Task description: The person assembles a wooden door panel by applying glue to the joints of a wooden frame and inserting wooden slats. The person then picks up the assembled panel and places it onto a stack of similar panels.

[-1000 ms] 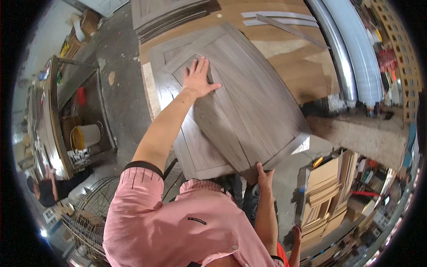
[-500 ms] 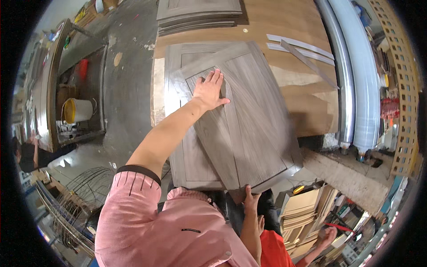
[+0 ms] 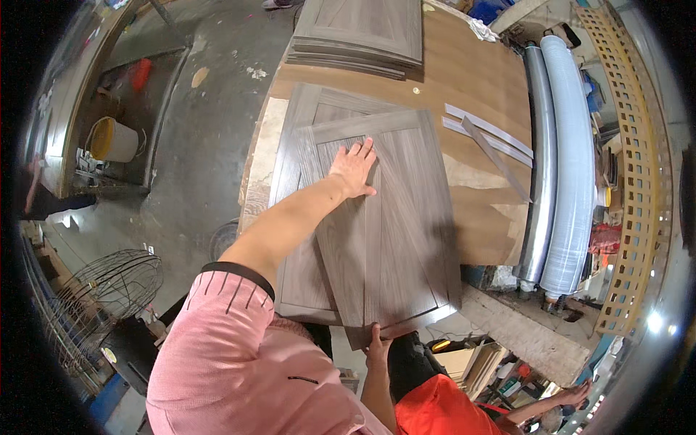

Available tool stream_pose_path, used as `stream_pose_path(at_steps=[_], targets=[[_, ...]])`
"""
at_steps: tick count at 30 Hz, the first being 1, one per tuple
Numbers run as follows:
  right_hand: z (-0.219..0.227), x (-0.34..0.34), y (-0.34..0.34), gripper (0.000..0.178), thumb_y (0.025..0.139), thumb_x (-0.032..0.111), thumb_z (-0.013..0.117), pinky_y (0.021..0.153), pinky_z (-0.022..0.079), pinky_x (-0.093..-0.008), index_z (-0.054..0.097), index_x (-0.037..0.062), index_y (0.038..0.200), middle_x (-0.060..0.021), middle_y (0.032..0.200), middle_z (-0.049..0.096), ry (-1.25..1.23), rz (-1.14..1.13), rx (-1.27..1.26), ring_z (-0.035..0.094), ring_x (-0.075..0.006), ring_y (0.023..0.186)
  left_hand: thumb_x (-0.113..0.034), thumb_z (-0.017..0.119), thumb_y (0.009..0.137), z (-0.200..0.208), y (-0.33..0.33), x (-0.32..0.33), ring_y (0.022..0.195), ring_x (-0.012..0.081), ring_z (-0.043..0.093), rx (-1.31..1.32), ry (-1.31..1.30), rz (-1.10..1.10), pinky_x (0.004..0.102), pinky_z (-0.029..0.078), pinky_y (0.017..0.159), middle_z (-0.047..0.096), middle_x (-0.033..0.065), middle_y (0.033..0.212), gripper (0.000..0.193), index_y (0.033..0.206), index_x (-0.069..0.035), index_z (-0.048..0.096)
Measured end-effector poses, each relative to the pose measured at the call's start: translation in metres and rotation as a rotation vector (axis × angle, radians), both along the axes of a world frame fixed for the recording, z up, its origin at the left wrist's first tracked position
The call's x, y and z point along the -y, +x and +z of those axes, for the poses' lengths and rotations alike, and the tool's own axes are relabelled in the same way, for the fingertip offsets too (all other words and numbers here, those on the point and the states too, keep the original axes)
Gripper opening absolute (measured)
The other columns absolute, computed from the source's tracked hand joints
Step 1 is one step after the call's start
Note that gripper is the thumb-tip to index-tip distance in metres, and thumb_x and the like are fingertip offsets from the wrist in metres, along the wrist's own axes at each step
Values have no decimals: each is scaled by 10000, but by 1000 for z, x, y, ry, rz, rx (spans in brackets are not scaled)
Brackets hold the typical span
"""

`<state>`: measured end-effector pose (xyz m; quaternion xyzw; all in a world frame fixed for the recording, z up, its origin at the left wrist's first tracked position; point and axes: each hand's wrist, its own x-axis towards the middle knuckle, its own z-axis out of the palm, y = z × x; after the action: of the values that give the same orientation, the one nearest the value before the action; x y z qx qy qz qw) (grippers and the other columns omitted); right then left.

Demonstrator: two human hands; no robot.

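Note:
A grey wood-grain cabinet door [image 3: 406,217] lies askew over a second door of the same look [image 3: 290,188]; both have framed panels. My left hand [image 3: 353,170] lies on the upper door near its far end, fingers spread, palm down. My right hand [image 3: 376,344] grips the upper door's near edge, thumb on top; its other fingers are hidden below the edge. The doors' near ends reach past the brown-covered table [image 3: 486,243] toward my body.
More grey doors [image 3: 359,32] lie stacked at the far end. Pale strips [image 3: 489,138] rest on the table, beside two large wrapped rolls [image 3: 564,167]. A person in red [image 3: 449,409] is close at my right. A wire basket [image 3: 116,290] and white bucket [image 3: 116,140] stand left.
The whole view has shifted and turned a little. My left hand stays flat on the upper door, and my right hand keeps its grip on the near edge.

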<state>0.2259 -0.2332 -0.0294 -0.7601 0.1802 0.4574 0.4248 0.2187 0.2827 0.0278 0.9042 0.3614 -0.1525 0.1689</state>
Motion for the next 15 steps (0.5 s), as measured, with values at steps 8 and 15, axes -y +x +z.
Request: stream_pose_path(at_steps=[8,15], targets=[[-13,8,2,916,922,421,734,918,490,-591,107,279,1573,-75,1546,359,5,74,83,454,-350,1336,-630,743,771,3,7,-1,1458,291,313,31,21,-10,541,330,1138,210,126,1651,1029,1520,-53,335],[-4,-4,-4,879,922,419,732,1029,442,-529,179,215,1575,-81,1576,328,81,75,140,419,-324,1381,-523,614,925,-31,-21,43,1489,335,258,182,124,102,556,269,1180,239,119,1643,792,1526,-82,347]])
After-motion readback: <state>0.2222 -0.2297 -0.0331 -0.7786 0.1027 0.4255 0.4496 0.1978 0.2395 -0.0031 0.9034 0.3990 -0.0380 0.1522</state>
